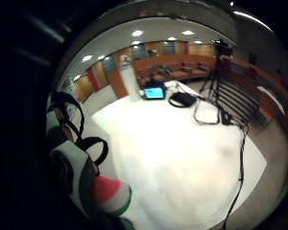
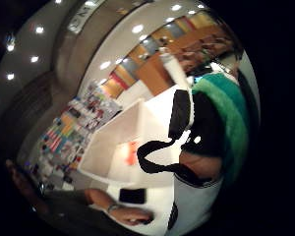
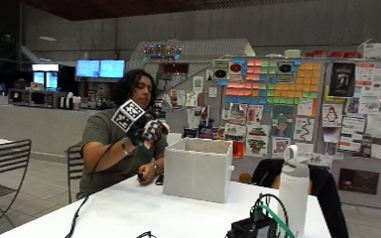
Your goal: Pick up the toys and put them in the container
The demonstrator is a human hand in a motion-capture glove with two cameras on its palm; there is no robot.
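In the outside view my gloved right hand [image 3: 143, 130] is raised above the table, left of the white fabric container [image 3: 198, 169] and a little higher than its rim. Its fingers curl round a soft toy [image 3: 154, 131] with red, white and green parts. The same toy shows close to the palm as a red, white and green tip [image 1: 111, 193] and as a green fuzzy band [image 2: 229, 115]. The container [image 2: 106, 147] stands open, with an orange thing [image 2: 132, 153] inside. The person's bare left hand [image 3: 147, 176] rests on the table beside the container.
A white bottle [image 3: 294, 187] and a black device with cables [image 3: 259, 227] stand at the near right of the white table [image 3: 138, 210]. A black phone [image 2: 132, 195] lies by the bare hand. A metal chair [image 3: 3, 166] stands at the left. A cable [image 1: 240, 158] runs across the table.
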